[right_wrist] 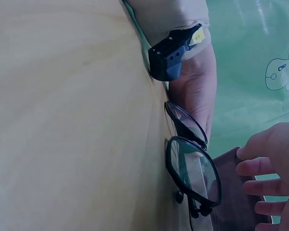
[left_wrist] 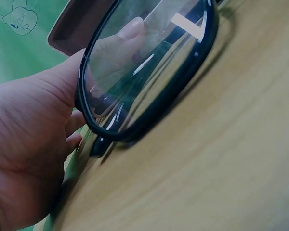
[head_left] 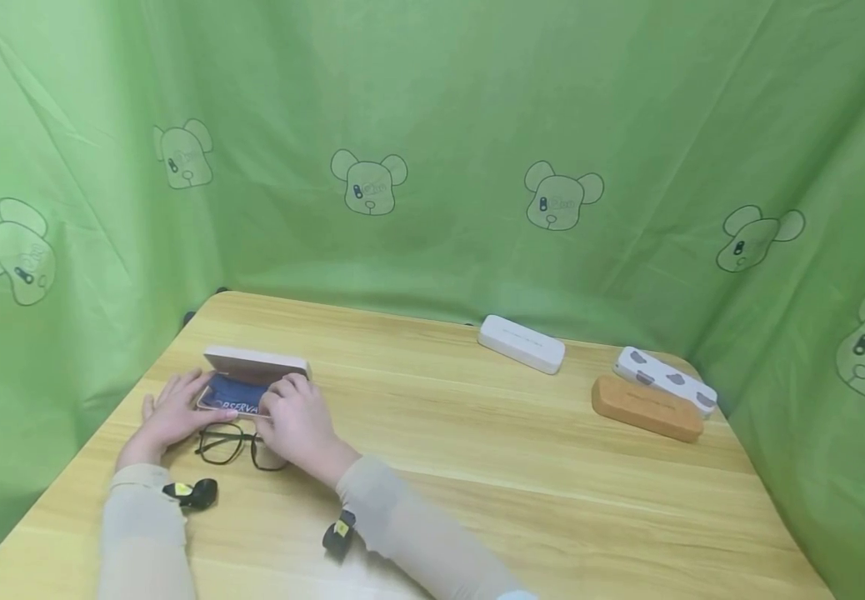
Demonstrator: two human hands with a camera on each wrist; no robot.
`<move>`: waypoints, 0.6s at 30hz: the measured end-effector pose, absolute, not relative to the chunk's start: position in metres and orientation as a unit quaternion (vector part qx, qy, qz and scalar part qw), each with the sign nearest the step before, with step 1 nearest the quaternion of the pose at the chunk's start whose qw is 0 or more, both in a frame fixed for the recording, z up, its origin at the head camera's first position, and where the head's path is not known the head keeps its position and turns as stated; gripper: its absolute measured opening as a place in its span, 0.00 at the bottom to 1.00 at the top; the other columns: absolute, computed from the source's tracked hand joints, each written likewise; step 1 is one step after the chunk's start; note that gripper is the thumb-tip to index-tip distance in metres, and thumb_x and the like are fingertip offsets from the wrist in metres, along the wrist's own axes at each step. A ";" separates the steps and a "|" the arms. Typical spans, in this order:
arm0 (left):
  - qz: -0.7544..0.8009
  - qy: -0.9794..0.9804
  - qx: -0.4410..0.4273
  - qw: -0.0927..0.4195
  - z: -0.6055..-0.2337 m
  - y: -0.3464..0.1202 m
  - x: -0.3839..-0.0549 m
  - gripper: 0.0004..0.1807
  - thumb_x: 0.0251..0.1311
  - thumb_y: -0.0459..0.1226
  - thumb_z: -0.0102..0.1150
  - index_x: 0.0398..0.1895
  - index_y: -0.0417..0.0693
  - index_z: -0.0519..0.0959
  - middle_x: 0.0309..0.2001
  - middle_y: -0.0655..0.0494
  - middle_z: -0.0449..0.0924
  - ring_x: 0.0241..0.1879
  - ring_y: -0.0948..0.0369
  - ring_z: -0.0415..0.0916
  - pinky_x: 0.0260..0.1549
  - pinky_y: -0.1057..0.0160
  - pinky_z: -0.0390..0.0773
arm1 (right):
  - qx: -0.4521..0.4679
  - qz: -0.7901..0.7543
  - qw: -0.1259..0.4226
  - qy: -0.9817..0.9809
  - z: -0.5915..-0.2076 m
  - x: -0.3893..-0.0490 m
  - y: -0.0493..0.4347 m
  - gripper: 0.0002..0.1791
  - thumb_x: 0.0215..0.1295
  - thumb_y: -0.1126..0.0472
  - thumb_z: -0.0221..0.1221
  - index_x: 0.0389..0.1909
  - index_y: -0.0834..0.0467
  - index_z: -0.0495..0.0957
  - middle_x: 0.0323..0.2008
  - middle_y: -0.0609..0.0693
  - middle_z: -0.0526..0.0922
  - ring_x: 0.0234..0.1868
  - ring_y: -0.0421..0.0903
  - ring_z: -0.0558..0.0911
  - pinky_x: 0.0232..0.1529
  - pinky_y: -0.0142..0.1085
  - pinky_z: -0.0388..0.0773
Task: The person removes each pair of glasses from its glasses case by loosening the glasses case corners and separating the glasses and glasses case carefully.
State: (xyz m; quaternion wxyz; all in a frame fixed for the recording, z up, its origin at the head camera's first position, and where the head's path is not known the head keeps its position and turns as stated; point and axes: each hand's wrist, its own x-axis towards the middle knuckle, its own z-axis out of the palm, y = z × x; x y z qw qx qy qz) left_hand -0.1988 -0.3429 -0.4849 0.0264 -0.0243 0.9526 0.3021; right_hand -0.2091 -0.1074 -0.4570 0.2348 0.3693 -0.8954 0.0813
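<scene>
At the table's left, a glasses case (head_left: 258, 364) stands with its lid raised. A dark blue cloth (head_left: 233, 393) with white lettering lies inside. My left hand (head_left: 175, 412) holds the case's left end, thumb along its front edge. At the right end is my right hand (head_left: 297, 421), fingertips near the raised lid; the right wrist view shows those fingers spread and fairly straight beside the brown lid lining (right_wrist: 231, 183). Black-framed eyeglasses (head_left: 221, 444) lie on the table just in front of the case, one lens partly behind my right hand. Their lens (left_wrist: 135, 62) fills much of the left wrist view.
A white case (head_left: 521, 344) lies at the back edge of the wooden table (head_left: 432, 467). Toward the right are a white case with grey patches (head_left: 657, 373) and an orange-brown case (head_left: 646, 408), close together. Green curtains (head_left: 447, 258) surround the table behind and at both sides.
</scene>
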 end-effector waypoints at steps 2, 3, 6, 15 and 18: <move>0.303 0.952 -0.025 0.026 -0.485 -0.343 -0.199 0.58 0.50 0.63 0.64 0.76 0.41 0.49 0.75 0.29 0.40 0.73 0.28 0.32 0.61 0.21 0.24 | 0.370 0.087 0.242 -0.893 -0.456 -0.211 -0.106 0.06 0.60 0.46 0.62 0.30 0.42 0.83 0.42 0.37 0.84 0.50 0.39 0.77 0.51 0.31 0.76; 0.302 0.953 -0.025 0.025 -0.485 -0.343 -0.199 0.58 0.50 0.63 0.64 0.76 0.41 0.49 0.75 0.29 0.40 0.73 0.28 0.32 0.60 0.21 0.24 | 0.371 0.091 0.245 -0.891 -0.456 -0.212 -0.105 0.06 0.60 0.46 0.62 0.31 0.42 0.83 0.42 0.37 0.84 0.50 0.39 0.77 0.51 0.31 0.76; 0.301 0.953 -0.025 0.025 -0.485 -0.343 -0.199 0.58 0.50 0.63 0.64 0.76 0.41 0.50 0.75 0.29 0.41 0.73 0.28 0.32 0.60 0.21 0.24 | 0.374 0.104 0.250 -0.887 -0.454 -0.215 -0.103 0.06 0.61 0.47 0.62 0.31 0.43 0.83 0.41 0.37 0.84 0.49 0.38 0.78 0.51 0.31 0.76; 0.298 0.954 -0.026 0.027 -0.486 -0.342 -0.198 0.58 0.51 0.63 0.63 0.76 0.42 0.49 0.75 0.29 0.40 0.73 0.28 0.32 0.61 0.21 0.25 | 0.378 0.131 0.247 -0.883 -0.448 -0.223 -0.096 0.12 0.65 0.47 0.59 0.46 0.46 0.81 0.46 0.39 0.85 0.52 0.40 0.80 0.55 0.34 0.76; 0.301 0.953 -0.026 0.026 -0.487 -0.341 -0.197 0.58 0.51 0.63 0.64 0.76 0.41 0.49 0.75 0.29 0.40 0.73 0.28 0.31 0.61 0.21 0.24 | 0.374 0.139 0.232 -0.887 -0.446 -0.226 -0.094 0.14 0.66 0.47 0.58 0.50 0.46 0.79 0.48 0.39 0.84 0.53 0.41 0.79 0.56 0.35 0.76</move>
